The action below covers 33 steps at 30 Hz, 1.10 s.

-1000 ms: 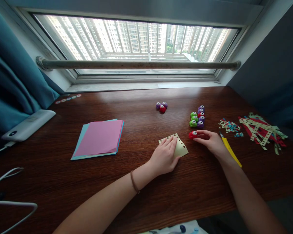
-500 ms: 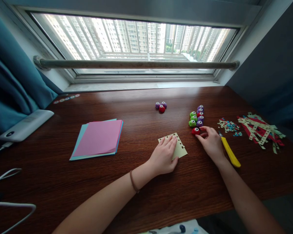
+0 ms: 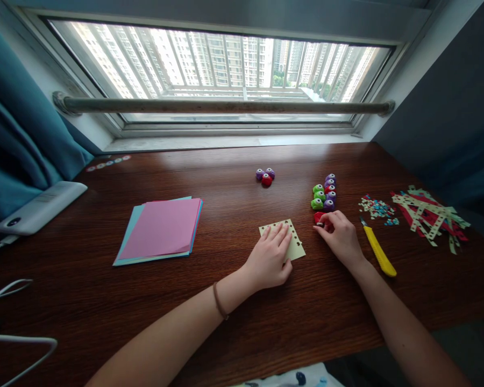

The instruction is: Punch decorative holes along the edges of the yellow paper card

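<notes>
My left hand lies flat on a pale yellow sheet of paper, fingers stretched out. Small star and other shapes are punched along the sheet's far and right edges. To the right, my right hand is closed on a small red craft punch, its thumb and fingers around it; part of the punch is hidden. Just beyond, green craft punches and a column of purple craft punches with one red among them stand close together.
Two purple punches and a red punch sit farther back. A yellow utility knife lies right of my right hand, near confetti and punched paper strips. Coloured paper and a white power bank are left.
My right hand has moved slightly left and toward me. The red punch in it has tipped, and its white top now shows lower, by the fingertips. My left hand stays on the sheet.
</notes>
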Each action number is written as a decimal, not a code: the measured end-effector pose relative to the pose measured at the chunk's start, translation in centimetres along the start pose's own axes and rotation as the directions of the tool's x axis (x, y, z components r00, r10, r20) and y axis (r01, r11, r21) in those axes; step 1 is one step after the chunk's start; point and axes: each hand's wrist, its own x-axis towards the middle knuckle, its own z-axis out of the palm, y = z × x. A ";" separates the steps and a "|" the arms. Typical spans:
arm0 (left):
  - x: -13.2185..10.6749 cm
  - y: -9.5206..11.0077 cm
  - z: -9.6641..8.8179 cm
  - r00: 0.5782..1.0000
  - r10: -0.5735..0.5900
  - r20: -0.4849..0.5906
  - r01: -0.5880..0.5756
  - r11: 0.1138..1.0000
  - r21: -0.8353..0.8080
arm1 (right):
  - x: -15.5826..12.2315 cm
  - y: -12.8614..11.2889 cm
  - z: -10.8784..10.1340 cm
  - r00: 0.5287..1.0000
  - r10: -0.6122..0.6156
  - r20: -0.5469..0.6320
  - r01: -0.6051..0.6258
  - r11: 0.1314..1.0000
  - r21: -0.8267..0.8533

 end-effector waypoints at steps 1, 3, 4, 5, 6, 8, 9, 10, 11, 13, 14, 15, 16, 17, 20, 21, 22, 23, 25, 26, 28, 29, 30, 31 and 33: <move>0.0 0.0 0.0 1.000 0.001 0.001 -0.001 1.000 0.001 | 0.0 0.1 0.1 1.000 0.006 -0.012 -0.007 1.000 -0.014; 0.0 0.0 0.0 1.000 0.001 0.002 -0.001 1.000 0.004 | 0.1 0.3 0.2 0.999 0.005 -0.047 -0.008 0.998 -0.067; 0.0 -0.1 0.1 1.000 0.001 0.001 -0.001 1.000 0.006 | 0.2 0.5 0.3 0.998 -0.003 -0.065 -0.003 0.995 -0.097; 0.0 -0.1 0.1 1.000 0.001 0.002 -0.001 1.000 0.008 | 0.2 0.6 0.4 0.997 -0.014 -0.078 0.005 0.993 -0.120; 0.0 -0.1 0.1 1.000 0.002 0.001 -0.002 1.000 0.011 | 0.3 0.8 0.4 0.996 -0.023 -0.086 0.012 0.992 -0.126; 0.0 -0.1 0.1 1.000 0.004 0.000 -0.004 1.000 0.015 | 0.5 1.3 0.6 0.996 -0.017 -0.090 0.008 0.995 -0.101; 0.0 -0.1 0.1 1.000 0.006 0.000 -0.006 1.000 0.017 | 0.6 1.5 0.6 0.996 -0.007 -0.090 -0.001 0.996 -0.086; 0.1 -0.1 0.1 1.000 0.007 0.000 -0.007 1.000 0.018 | 0.6 1.6 0.7 0.996 0.004 -0.089 -0.010 0.997 -0.075; 0.1 -0.1 0.2 1.000 0.008 0.000 -0.008 1.000 0.018 | 0.6 1.7 0.7 0.996 0.009 -0.087 -0.015 0.998 -0.068; 0.1 -0.1 0.2 1.000 0.011 0.000 -0.011 1.000 0.018 | 0.6 1.7 0.6 0.994 0.013 -0.112 -0.021 0.997 -0.068; 0.0 -0.1 0.2 1.000 0.011 -0.001 -0.011 1.000 0.018 | 0.6 1.5 0.5 0.989 0.015 -0.146 -0.027 0.997 -0.079; 0.0 -0.1 0.2 1.000 0.012 -0.002 -0.012 1.000 0.017 | 0.5 1.3 0.4 0.982 0.020 -0.186 -0.038 0.995 -0.093; 0.0 -0.1 0.2 1.000 0.013 -0.005 -0.013 1.000 0.017 | 0.5 1.0 0.3 0.976 0.024 -0.216 -0.047 0.994 -0.100; 0.0 -0.1 0.2 1.000 0.013 -0.007 -0.013 1.000 0.016 | 0.4 0.7 0.2 0.978 0.021 -0.208 -0.040 0.995 -0.089; 0.0 -0.1 0.2 1.000 0.013 -0.011 -0.013 1.000 0.014 | 0.1 -0.3 0.0 0.993 -0.079 0.090 0.071 0.993 0.090; 0.0 -0.1 0.3 1.000 0.013 -0.012 -0.013 1.000 0.015 | 0.0 -0.5 0.0 0.970 -0.134 0.205 0.100 0.981 0.169; 0.0 -0.2 0.3 1.000 0.013 -0.013 -0.013 1.000 0.017 | -0.1 -0.7 0.0 0.940 -0.180 0.290 0.113 0.966 0.231; 0.0 -0.2 0.3 1.000 0.013 -0.013 -0.012 1.000 0.018 | -0.1 -0.8 0.0 0.916 -0.208 0.344 0.116 0.956 0.269; 0.1 -0.2 0.4 1.000 0.009 -0.017 -0.008 1.000 0.020 | -0.2 -0.9 0.0 0.891 -0.219 0.398 0.103 0.951 0.292; 0.1 -0.3 0.4 1.000 0.006 -0.018 -0.006 1.000 0.022 | -0.2 -0.9 0.1 0.882 -0.216 0.419 0.095 0.952 0.291; 0.1 -0.2 0.5 1.000 0.001 -0.021 -0.001 1.000 0.025 | -0.2 -1.1 0.1 0.874 -0.209 0.439 0.085 0.954 0.286; 0.1 -0.2 0.5 1.000 -0.001 -0.022 0.002 1.000 0.027 | -0.3 -1.2 0.1 0.879 -0.203 0.431 0.080 0.955 0.287; 0.1 -0.2 0.5 1.000 -0.003 -0.024 0.004 1.000 0.027 | -0.4 -1.4 0.2 0.891 -0.194 0.411 0.073 0.954 0.293; 0.1 -0.2 0.5 1.000 -0.005 -0.026 0.006 1.000 0.026 | -0.4 -1.6 0.3 0.906 -0.182 0.383 0.063 0.951 0.303; 0.1 -0.1 0.4 0.999 -0.011 -0.035 0.012 1.000 0.020 | -0.6 -2.0 0.5 0.936 -0.151 0.319 0.040 0.943 0.332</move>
